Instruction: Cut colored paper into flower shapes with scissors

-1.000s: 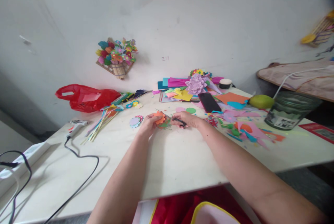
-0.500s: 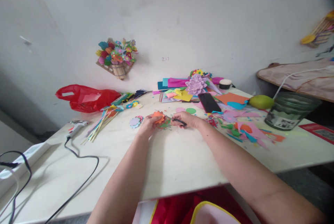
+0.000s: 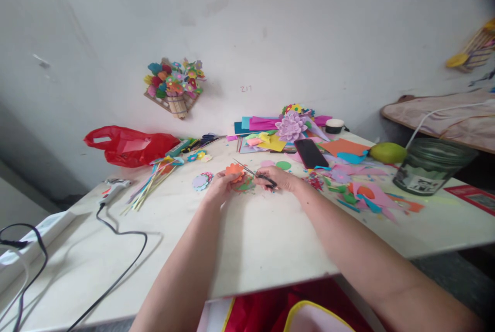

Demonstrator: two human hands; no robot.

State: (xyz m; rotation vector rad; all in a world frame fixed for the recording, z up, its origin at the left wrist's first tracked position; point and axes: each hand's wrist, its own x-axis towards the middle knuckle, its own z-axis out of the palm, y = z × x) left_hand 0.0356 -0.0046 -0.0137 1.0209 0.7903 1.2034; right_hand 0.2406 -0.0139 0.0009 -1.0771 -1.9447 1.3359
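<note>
My left hand (image 3: 218, 186) pinches an orange scalloped flower cutout (image 3: 234, 171) above the middle of the table. In my right hand (image 3: 279, 177) is a pair of scissors (image 3: 266, 181) with dark handles. Their thin blades point left and away from me, parted, close by the orange cutout's right edge. Below the two hands lie green and other small scraps (image 3: 246, 184). Left of my left hand rests a stack of scalloped cutouts (image 3: 200, 182), with a lilac one on top. A green disc (image 3: 283, 165) lies just beyond my right hand.
A black phone (image 3: 311, 154), coloured sheets (image 3: 344, 147) and scattered scraps (image 3: 371, 195) lie to the right, near a glass jar (image 3: 419, 172) and a green fruit (image 3: 388, 152). At left are a glue gun (image 3: 113, 191) with its cord, thin sticks (image 3: 149, 190) and a red plastic bag (image 3: 135, 146).
The scissor blades have swung up and opened beside the orange cutout, showing more of their length. Both hands stay nearly in place, and the camera view has shifted slightly.
</note>
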